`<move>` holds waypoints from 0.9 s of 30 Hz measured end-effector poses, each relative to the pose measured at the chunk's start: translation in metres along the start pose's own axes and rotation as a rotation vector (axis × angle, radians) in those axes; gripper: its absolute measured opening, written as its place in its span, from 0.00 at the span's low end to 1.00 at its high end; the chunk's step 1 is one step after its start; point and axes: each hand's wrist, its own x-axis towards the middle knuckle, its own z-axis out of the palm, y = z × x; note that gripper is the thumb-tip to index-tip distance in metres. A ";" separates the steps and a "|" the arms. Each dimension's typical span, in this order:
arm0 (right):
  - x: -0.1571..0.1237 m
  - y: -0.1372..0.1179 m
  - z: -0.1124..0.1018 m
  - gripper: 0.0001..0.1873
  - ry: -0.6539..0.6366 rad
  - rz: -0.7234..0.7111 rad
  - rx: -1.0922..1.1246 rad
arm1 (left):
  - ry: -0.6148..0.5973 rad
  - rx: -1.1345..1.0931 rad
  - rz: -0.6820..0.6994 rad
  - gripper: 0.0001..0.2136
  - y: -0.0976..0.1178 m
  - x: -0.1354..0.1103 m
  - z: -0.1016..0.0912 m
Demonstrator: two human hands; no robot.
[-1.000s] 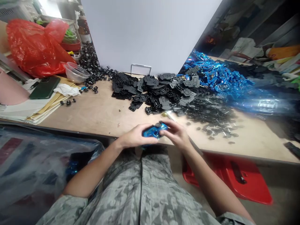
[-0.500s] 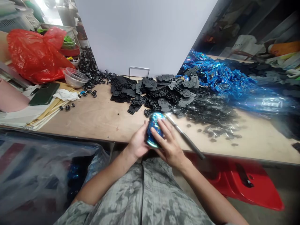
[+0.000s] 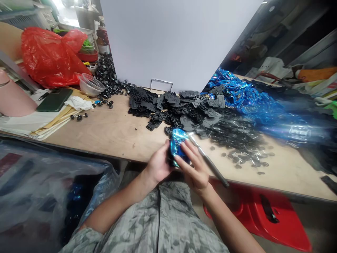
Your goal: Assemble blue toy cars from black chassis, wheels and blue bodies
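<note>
Both hands hold one shiny blue toy car body [image 3: 177,146] just above the near edge of the wooden table [image 3: 110,131]. My left hand [image 3: 158,165] cups it from the left and below, fingers curled round it. My right hand [image 3: 193,167] lies over its right side with fingers pressed on it. A thin metal rod [image 3: 210,162] runs from beside the car toward the lower right, along my right hand. Whether that hand grips the rod I cannot tell.
A heap of black plastic chassis parts [image 3: 179,109] lies behind the hands. Small black wheels [image 3: 107,77] pile at the back left, blue shiny shells [image 3: 244,95] at the right. A red bag [image 3: 50,58], a clear bowl [image 3: 91,84], a dark phone [image 3: 54,99], a red stool [image 3: 265,211].
The blue car body was turned from lying sideways to pointing away from me, and my right hand moved over its top. The metal rod now shows beside that hand.
</note>
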 end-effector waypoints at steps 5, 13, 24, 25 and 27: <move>-0.003 0.000 0.004 0.25 -0.033 -0.029 -0.048 | -0.036 -0.008 0.002 0.24 0.000 0.000 -0.003; 0.000 -0.003 -0.001 0.26 -0.045 -0.025 -0.076 | -0.083 -0.011 0.004 0.25 0.001 0.000 -0.007; 0.003 -0.002 -0.001 0.24 -0.079 -0.064 -0.023 | -0.060 0.015 0.017 0.25 -0.001 -0.002 -0.007; 0.003 -0.003 -0.001 0.24 -0.078 -0.063 -0.016 | -0.060 0.018 0.016 0.26 -0.001 -0.003 -0.007; 0.003 -0.005 -0.001 0.24 -0.068 -0.045 -0.001 | -0.056 0.026 0.013 0.26 -0.001 -0.003 -0.006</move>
